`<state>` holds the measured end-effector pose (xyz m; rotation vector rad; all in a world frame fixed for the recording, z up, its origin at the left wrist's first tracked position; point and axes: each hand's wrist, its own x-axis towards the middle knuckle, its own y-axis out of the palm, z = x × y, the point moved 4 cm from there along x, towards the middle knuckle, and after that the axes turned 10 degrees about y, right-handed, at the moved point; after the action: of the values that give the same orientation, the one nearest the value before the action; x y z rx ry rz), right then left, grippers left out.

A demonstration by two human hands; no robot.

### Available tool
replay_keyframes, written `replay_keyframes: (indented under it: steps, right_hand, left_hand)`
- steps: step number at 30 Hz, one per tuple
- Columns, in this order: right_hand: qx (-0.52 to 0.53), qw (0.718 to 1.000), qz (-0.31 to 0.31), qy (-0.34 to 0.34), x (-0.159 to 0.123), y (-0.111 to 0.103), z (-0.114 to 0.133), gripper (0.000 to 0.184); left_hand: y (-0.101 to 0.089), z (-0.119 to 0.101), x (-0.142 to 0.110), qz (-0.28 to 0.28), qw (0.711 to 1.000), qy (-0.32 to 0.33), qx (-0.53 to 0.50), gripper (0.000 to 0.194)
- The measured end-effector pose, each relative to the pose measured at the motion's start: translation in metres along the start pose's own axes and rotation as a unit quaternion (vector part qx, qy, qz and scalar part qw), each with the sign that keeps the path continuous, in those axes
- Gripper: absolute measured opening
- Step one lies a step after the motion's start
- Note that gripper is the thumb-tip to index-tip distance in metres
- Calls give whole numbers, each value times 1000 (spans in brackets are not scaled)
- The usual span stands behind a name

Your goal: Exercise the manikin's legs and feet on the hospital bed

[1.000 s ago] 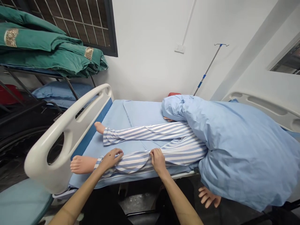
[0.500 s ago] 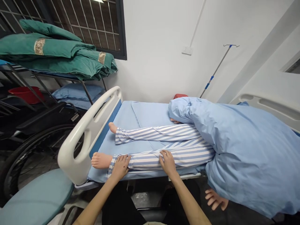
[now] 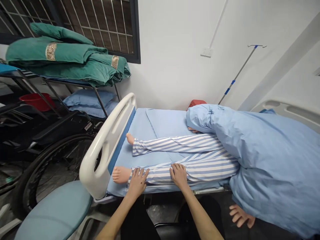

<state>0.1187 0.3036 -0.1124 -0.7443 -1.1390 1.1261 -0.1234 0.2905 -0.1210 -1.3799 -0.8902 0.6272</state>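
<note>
A training manikin in blue-and-white striped trousers lies on a hospital bed with a blue sheet. My left hand lies flat on the near trouser leg close to the bare foot, fingers stretched out. My right hand rests flat on the same leg further up, fingers spread. A light blue quilt covers the manikin's upper body. The manikin's hand hangs below the quilt at the near bed edge.
A white footboard bounds the bed's left end. A wheelchair wheel and a blue seat stand at the left. Green folded blankets lie on a rack, blue pillows below. An IV pole leans by the wall.
The view has shifted left, so the bed sits further right. My hands, first pinching the trouser fabric, now lie flat on the near leg. My left hand sits nearer the cuff.
</note>
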Motion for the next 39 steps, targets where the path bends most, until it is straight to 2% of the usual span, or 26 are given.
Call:
replay_keyframes:
  steps: [7,12,14,16,18,21,25,30,39]
  right_hand:
    - [-16,1000,3,-1,0,-3,4,28]
    - [-28,1000,0,-10,-1,-4,4,27]
    - [-29,1000,-4,-12,-2,-5,3,26]
    - [-29,999,-7,-15,-2,-6,3,26]
    - [-29,999,-8,-16,-2,-6,2,26]
    - [-32,999,-6,-17,-2,-5,-1,27]
    - [-37,999,-1,-20,-1,-4,-4,28]
    - [-28,999,0,-16,-1,-5,-5,27]
    - [-4,1000,-11,-11,-1,-6,-7,25]
  left_hand:
    - [13,-4,2,-27,1000,-14,-3,64]
    - [5,-8,3,-27,999,-30,-2,67]
    - [-2,-18,-2,-55,997,-50,8,65]
    - [-2,-36,-13,-90,993,-71,9,53]
    - [8,-56,-28,-108,991,-80,-2,40]
    - [31,-77,-48,-116,989,-91,-3,38]
    - [50,-80,-54,-85,990,-105,28,52]
    - [54,-78,-46,-18,990,-131,42,60]
    - [63,-89,-70,-48,991,-113,54,66]
